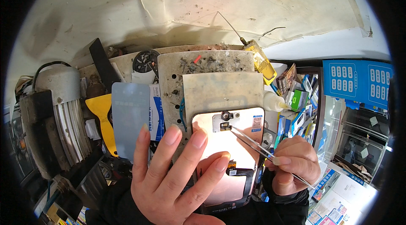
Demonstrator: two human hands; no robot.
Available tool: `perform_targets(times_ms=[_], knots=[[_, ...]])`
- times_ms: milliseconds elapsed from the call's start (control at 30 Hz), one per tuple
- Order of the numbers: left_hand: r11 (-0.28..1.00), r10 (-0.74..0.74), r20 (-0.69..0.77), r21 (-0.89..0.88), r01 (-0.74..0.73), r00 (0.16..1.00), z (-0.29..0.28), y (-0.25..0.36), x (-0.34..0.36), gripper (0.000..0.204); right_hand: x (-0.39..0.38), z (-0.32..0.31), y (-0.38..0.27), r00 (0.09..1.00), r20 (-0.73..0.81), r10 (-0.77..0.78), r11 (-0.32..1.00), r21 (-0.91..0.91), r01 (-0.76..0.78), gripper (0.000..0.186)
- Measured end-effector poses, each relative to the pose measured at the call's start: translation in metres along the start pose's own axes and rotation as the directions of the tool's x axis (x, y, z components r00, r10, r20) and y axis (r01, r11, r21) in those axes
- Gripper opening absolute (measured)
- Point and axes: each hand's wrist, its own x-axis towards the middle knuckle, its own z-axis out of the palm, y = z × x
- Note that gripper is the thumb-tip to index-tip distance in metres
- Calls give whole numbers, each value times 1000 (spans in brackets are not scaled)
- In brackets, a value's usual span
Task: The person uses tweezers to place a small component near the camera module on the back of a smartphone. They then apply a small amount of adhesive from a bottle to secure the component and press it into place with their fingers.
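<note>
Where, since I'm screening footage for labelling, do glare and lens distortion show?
Head view: glare whitens parts of the phone and washes out the pale sheet at lower right; also in the head view, the fisheye bends edges toward the rim and leaves black corners.

The left hand (pixel 171 182) hides part of the phone (pixel 222 142).

Free room over tan sheet (pixel 224 90), left hand (pixel 171 180) partly blocking phone (pixel 224 142)
</note>
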Motion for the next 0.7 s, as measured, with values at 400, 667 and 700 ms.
perform_targets(times_ms=[400, 667, 700], knots=[[1000, 2, -6, -1, -2, 1000, 0, -1, 0, 90, 1, 0, 1, 1000, 14, -17, 1000, -14, 17, 29], [995, -104, 16, -3, 104, 994, 0, 9, -5, 92, -3, -2, 2, 998, -35, -54, 998, 31, 55, 26], [995, -102, 5, -10, 102, 995, 1, 9, -5, 92, -3, -2, 2, 998, -23, -56, 998, 26, 56, 26]])
